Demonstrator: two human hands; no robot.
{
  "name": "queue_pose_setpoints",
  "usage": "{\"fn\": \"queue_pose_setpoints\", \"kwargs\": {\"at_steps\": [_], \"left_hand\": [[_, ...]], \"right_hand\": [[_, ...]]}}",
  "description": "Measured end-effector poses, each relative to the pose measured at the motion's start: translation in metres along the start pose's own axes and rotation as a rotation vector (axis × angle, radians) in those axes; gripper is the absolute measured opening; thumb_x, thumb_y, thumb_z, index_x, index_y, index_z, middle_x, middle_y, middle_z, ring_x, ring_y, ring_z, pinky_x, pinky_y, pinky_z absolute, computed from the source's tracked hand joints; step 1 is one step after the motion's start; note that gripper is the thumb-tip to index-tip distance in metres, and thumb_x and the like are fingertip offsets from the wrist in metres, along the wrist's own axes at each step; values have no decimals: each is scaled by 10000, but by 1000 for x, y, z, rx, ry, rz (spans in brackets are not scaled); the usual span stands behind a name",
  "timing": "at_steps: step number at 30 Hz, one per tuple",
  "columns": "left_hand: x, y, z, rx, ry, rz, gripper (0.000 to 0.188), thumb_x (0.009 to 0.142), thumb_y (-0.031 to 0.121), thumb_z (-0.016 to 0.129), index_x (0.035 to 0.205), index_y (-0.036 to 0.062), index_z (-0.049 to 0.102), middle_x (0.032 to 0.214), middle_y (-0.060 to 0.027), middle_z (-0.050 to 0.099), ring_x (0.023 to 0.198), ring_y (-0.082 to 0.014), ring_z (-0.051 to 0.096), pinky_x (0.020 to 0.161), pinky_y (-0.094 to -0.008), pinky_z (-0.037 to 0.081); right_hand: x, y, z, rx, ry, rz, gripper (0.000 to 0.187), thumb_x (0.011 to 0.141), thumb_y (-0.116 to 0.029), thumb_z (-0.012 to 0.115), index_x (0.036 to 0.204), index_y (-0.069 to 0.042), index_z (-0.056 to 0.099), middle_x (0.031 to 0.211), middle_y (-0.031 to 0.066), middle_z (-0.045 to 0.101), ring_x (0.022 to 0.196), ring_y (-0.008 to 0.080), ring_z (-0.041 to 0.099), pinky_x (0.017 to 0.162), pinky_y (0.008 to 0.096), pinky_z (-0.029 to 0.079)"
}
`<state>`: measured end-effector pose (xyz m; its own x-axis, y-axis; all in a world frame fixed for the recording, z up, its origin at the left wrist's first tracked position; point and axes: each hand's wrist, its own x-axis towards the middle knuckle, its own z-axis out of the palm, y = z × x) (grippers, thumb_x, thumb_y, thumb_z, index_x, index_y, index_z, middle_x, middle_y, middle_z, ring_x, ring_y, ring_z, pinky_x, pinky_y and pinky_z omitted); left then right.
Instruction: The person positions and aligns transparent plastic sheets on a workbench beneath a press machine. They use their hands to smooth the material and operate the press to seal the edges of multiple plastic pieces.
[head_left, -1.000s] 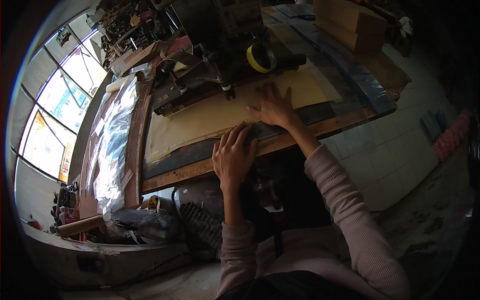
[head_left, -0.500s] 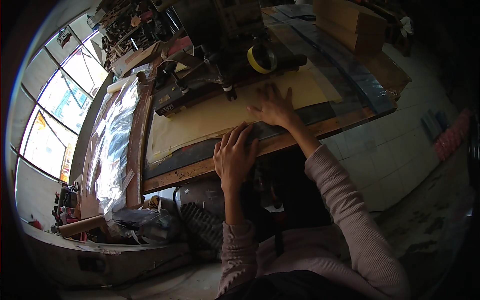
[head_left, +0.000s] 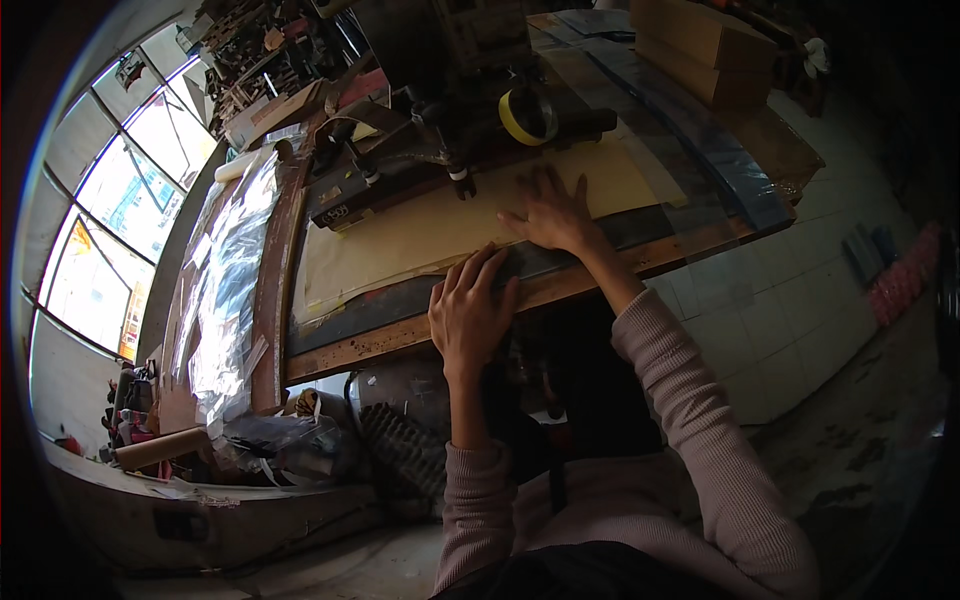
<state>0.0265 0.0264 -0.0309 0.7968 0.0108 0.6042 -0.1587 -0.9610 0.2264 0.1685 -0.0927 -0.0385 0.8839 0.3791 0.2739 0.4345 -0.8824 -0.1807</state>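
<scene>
- Far to the left of both hands, a window (head_left: pixel 130 200) lets in bright light.
- Nearer, still left of the hands, crumpled clear sheeting (head_left: pixel 232 300) covers a side bench, with a cardboard tube (head_left: pixel 165 448) lower down.
- Ahead of the hands, a dark machine's bar (head_left: pixel 345 205) crosses over the pale yellow sheet (head_left: pixel 400 250), covering its far part; the sheet stretches leftward from the right hand, on a wood-edged table (head_left: pixel 360 357).
- A yellow ring, apparently a tape roll (head_left: pixel 512 128), stands just beyond the right fingertips.
- Right of the hands are cardboard boxes (head_left: pixel 700 55), bluish film (head_left: pixel 735 185) and, farther out, a pink bundle (head_left: pixel 905 280).
- The left hand (head_left: pixel 468 300) is palm down over the table's near edge, fingers slightly bent, fingertips at the sheet's near margin; anything under the palm is hidden.
- The right hand (head_left: pixel 555 212) is spread wide, palm down on the sheet, thumb pointing left, gripping nothing visible.
</scene>
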Motion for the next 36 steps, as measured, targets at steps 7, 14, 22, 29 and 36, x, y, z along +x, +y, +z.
{"fn": "queue_pose_setpoints", "kwargs": {"at_steps": [7, 14, 22, 29, 36], "left_hand": [[0, 0, 0, -2, 2, 0, 317, 786, 283, 616, 1078, 160, 622, 1144, 20, 596, 1050, -175, 554, 836, -328, 433], [0, -1, 1, 3, -1, 5, 324, 787, 286, 614, 1086, 160, 616, 1146, 17, 596, 1054, -178, 553, 842, -330, 431], [0, -1, 2, 2, -1, 7, 324, 789, 287, 613, 1087, 160, 617, 1146, 15, 596, 1055, -179, 553, 848, -329, 431], [0, -1, 2, 2, -4, -3, 322, 792, 289, 610, 1089, 164, 617, 1153, 22, 594, 1056, -176, 552, 850, -330, 431], [0, 0, -1, -1, -8, -3, 323, 792, 293, 607, 1091, 171, 616, 1153, 23, 593, 1058, -172, 552, 849, -331, 432]], "right_hand": [[-1, 0, -3, -7, -14, -1, 715, 825, -599, 433, 1331, -100, 354, 1374, 191, 308, 1321, 326, 248, 978, 688, 187], [0, 1, -2, 48, -24, 8, 762, 803, -628, 435, 1336, -89, 355, 1385, 172, 299, 1338, 316, 197, 986, 693, 143], [2, 3, 1, 34, -33, 5, 771, 806, -637, 416, 1343, -88, 346, 1403, 174, 278, 1345, 322, 179, 987, 696, 129], [3, 1, 0, 31, -42, 5, 769, 814, -627, 414, 1352, -85, 323, 1401, 184, 277, 1342, 322, 189, 987, 692, 140], [1, 0, 0, 34, -30, 6, 763, 817, -619, 421, 1351, -83, 320, 1401, 182, 278, 1345, 319, 181, 993, 687, 131]]}}
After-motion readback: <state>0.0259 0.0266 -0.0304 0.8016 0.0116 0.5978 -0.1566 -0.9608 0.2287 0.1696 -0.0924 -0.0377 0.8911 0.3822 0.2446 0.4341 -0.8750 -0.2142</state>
